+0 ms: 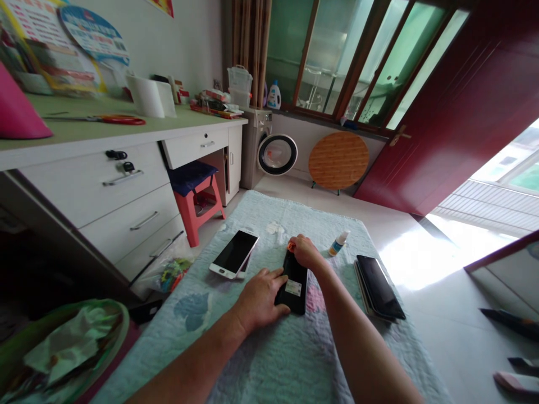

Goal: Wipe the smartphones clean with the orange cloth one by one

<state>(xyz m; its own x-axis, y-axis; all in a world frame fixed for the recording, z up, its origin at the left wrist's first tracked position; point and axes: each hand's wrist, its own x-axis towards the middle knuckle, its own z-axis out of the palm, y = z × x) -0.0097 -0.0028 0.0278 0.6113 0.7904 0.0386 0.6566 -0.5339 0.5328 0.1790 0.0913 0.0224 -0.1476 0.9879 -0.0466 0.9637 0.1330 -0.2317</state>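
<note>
Closest up, a pale blue quilt (261, 359) is spread out as the work surface, presumably so nothing gets scratched. The left hand (259, 300) is laid flat and open on the near end of a black phone (293, 286), which is lying face down in the middle of the quilt with a white sticker showing on its back. Nothing is actually gripped there; it looks more like the phone is being pinned so it can't slide. The right hand (305, 251) is bunched up at the phone's far end, fingers pinched shut on a small orange piece (291, 245). What it is can't be made out, way too tiny. Just left of the black phone, a white phone (234, 253) is parked screen up on top of another one. A small bottle (339, 243) is stood just right of the far end, probably kept within easy reach. Further right of the black phone, a stack of dark phones (379, 287) is set aside, well apart.
</note>
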